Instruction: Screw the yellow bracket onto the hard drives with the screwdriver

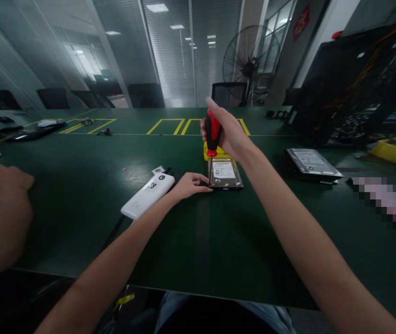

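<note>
While the loose-fingered left hand touches a hard drive, the right hand clasps a screwdriver. A power bank lies nearby.

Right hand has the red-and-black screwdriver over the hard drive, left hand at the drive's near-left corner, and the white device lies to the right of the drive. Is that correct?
One slip: the white device lies to the left of the hard drive, as the head view shows. The rest stands.

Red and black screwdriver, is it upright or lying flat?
Upright: the red and black screwdriver is handle-up in the right hand, shaft pointing down at the silver hard drive.
</note>
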`<state>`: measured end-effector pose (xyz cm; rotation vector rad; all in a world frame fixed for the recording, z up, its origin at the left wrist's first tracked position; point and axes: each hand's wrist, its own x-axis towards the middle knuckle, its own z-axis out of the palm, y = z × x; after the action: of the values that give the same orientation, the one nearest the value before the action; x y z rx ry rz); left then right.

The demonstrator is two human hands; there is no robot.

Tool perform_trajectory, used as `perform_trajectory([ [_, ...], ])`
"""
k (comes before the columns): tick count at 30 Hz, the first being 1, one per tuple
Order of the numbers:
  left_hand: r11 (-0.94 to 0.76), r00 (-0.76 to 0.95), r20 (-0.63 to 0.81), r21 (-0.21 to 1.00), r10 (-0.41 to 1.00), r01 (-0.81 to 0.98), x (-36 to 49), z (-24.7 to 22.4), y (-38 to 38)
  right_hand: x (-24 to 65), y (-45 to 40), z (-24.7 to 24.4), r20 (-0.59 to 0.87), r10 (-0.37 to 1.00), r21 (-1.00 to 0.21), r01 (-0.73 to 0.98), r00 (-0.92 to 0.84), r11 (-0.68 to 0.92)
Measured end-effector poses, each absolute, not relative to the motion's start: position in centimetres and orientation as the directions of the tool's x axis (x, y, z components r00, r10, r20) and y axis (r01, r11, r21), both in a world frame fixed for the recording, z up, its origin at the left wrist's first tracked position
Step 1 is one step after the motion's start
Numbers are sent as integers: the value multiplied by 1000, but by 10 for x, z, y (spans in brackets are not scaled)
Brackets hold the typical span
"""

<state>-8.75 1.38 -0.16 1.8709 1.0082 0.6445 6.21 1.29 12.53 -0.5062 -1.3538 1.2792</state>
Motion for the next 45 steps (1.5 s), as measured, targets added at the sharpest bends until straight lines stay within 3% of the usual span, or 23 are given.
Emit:
perform_trajectory([
  [11, -291, 550, 45, 883, 834, 369, -88, -2, 14, 65, 11, 128, 388, 859, -893, -366, -336, 260],
  [19, -305, 538, 53, 869, 841, 390, -88, -4, 15, 61, 14, 122, 442, 872, -867, -348, -210, 355],
  [29, -300, 549, 48, 875, 835, 380, -89, -2, 14, 65, 3, 131, 404, 827, -898, -343, -390, 276],
  [33, -292, 549, 37, 875, 835, 386, -88, -2, 14, 63, 6, 127, 468, 815, -857, -401, -342, 324],
  [38, -297, 549, 39, 872, 835, 389, -88, -2, 14, 60, 8, 125, 452, 867, -869, -322, -211, 375],
  [45, -294, 538, 42, 872, 842, 392, -88, -2, 13, 63, 7, 127, 451, 853, -866, -360, -264, 347],
])
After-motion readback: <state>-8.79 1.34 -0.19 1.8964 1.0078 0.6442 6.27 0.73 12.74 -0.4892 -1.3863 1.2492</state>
